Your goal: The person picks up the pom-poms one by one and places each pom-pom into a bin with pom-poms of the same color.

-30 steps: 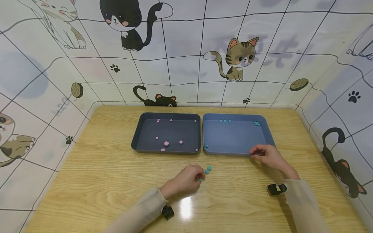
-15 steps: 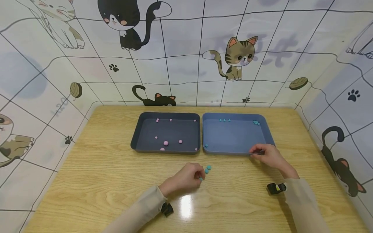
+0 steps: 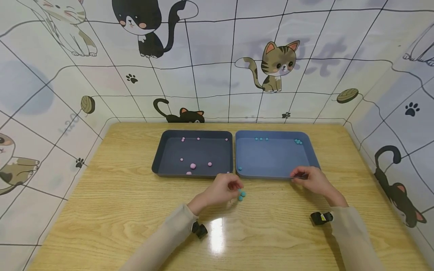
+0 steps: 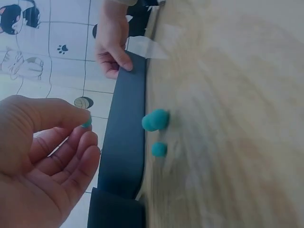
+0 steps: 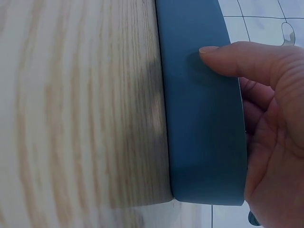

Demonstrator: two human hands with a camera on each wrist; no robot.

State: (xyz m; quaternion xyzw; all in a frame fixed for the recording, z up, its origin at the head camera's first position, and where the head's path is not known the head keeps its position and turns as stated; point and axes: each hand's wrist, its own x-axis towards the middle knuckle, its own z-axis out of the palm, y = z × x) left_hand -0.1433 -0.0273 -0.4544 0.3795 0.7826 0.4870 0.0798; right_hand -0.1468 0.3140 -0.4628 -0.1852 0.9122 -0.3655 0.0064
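Observation:
Between thumb and finger of my left hand (image 3: 221, 190) is a small teal ball (image 4: 87, 122), pinched near the fingertips. The hand is raised close over the table, just in front of the two trays. Beside its fingertips lie a few loose teal balls (image 3: 243, 194) on the wood; the left wrist view shows two side by side and one a little apart. My right hand (image 3: 312, 181) grips the near wall of the blue tray (image 5: 204, 133) toward its right corner. Its thumb lies on the outside, and its other fingers are partly hidden behind the wall.
To the left of the blue tray, nearly touching it, is a dark grey tray (image 3: 196, 175) holding several pink balls (image 3: 193, 166). Several teal balls (image 3: 298, 141) sit inside the blue tray. The wooden table (image 3: 112, 210) meets a cat-print wall covering (image 3: 217, 75) on its far side.
My left hand has lifted and moved away from me, toward the trays. A third loose ball now shows by the other two. My right hand keeps its grip on the blue tray.

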